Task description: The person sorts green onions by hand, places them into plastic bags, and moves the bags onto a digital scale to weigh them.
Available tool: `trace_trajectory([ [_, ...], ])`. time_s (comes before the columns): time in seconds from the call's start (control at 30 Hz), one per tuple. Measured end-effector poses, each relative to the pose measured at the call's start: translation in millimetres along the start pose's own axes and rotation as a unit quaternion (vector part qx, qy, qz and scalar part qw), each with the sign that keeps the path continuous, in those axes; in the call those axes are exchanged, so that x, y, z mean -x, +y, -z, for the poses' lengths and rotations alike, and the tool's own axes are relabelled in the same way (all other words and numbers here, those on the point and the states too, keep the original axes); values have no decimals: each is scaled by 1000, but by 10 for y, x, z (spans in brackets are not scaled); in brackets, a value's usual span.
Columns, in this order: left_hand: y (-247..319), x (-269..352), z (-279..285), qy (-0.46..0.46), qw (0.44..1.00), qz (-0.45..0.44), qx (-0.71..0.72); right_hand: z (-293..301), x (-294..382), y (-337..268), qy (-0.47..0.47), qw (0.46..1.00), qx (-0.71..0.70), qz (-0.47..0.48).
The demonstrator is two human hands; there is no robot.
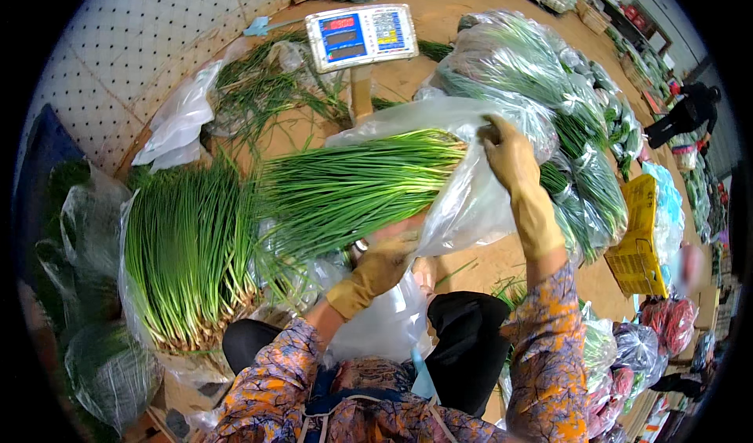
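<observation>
A bunch of long green scallions (pixel 359 187) lies sideways before me, with its pale root ends to the right. A clear plastic bag (pixel 470 207) wraps around the root ends and spreads behind the bunch. My right hand (pixel 506 146), in a yellowish rubber glove, pinches the bag's upper right part. Below the bunch, my gloved left hand (pixel 379 269) holds the bag's lower edge; its fingertips are blurred. A digital weighing scale's display (pixel 362 37) stands on a post behind the scallions, and the bunch hides what is beneath it.
A thick stack of scallions (pixel 191 254) stands at left, roots down. Loose green trimmings (pixel 265 96) and white plastic (pixel 182 113) lie behind. Bagged scallions (pixel 512 66) are piled at back right. Beyond are a yellow plastic crate (pixel 638 237) and a person (pixel 685 113) in dark clothes.
</observation>
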State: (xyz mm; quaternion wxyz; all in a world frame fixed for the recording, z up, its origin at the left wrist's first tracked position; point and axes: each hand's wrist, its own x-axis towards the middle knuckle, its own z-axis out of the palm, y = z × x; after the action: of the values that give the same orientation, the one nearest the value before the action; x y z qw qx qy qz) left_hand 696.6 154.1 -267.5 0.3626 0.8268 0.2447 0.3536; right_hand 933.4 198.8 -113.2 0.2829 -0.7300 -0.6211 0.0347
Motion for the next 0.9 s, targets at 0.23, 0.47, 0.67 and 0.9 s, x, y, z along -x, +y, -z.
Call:
trace_trajectory([
  [0.23,97,350,96,-117,981,146,-49,-86,1646,-449,-103,874,-445,-169],
  [0.47,542,775,87,-143,968,136,152,-657,2212,-920,-207,945,-183,-175],
  [0.67,406,425,862,-189,823,392,365,-797,2300,-219,52,884,-396,-241],
  [0.9,-804,-932,750,116,896,312,-294,-574,2304,-463,58,914,-370,-157],
])
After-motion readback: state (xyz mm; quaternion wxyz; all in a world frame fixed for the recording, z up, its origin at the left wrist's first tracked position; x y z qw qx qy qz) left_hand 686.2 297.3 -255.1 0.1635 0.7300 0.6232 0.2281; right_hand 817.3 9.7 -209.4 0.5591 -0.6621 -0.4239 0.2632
